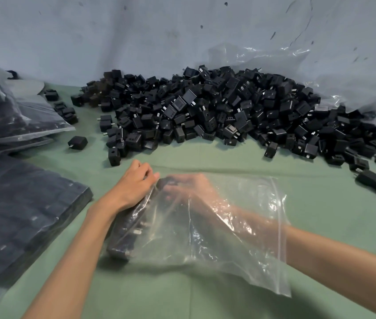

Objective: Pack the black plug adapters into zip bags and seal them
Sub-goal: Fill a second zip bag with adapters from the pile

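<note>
- The green cloth tabletop (205, 295) holds everything.
- A big heap of small black plug adapters (205, 107) lies at the back, well apart from the hands.
- Full clear bags (28, 203) of adapters lie flat on the left.
- A clear plastic zip bag (228, 238) lies in the middle, with a row of adapters (125, 231) along its left side.
- The left hand (136, 183) curls its fingers on the bag's far corner.
- The right hand (189, 185) is inside the bag and blurry; I cannot tell how open it is.

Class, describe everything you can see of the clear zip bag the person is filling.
The zip bag is clear, crinkled plastic lying on the green cloth, its zip strip open on the right. A row of black adapters lines its left side. The right hand reaches inside, blurred; the left hand grips its far left edge.
</note>
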### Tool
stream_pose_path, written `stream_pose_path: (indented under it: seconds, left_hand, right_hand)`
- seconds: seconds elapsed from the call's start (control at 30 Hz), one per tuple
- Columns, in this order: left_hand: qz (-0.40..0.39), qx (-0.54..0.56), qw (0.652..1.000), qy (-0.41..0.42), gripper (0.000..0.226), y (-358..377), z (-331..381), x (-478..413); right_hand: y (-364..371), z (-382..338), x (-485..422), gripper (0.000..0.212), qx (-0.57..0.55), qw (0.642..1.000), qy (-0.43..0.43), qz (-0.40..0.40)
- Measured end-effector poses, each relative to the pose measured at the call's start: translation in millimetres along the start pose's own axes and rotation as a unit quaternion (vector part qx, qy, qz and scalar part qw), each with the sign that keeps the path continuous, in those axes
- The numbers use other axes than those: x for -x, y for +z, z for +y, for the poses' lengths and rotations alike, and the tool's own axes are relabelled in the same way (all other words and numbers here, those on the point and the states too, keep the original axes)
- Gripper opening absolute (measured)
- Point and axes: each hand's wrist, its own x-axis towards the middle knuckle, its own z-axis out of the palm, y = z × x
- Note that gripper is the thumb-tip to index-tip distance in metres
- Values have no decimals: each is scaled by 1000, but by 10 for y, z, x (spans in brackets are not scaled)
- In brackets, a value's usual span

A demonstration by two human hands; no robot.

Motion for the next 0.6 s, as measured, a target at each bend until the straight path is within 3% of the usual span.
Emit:
stream_pose_path:
  seconds: [0.13,0.33,0.53,0.6]
  left_hand:
    - [-20,24,999,-16,26,-13,15,9]
    - [-12,5,1000,-10,14,0,14,26]
    - [9,3,1000,-9,24,59,48,30]
    - [15,2,1000,-6,25,58,59,22]
  right_hand:
    - [41,-79,-20,23,52,998,11,38]
    - [165,-80,7,27,-105,987,87,89]
    - [288,25,156,16,-98,985,-30,139]
    - [311,101,97,24,0,986,-58,155]
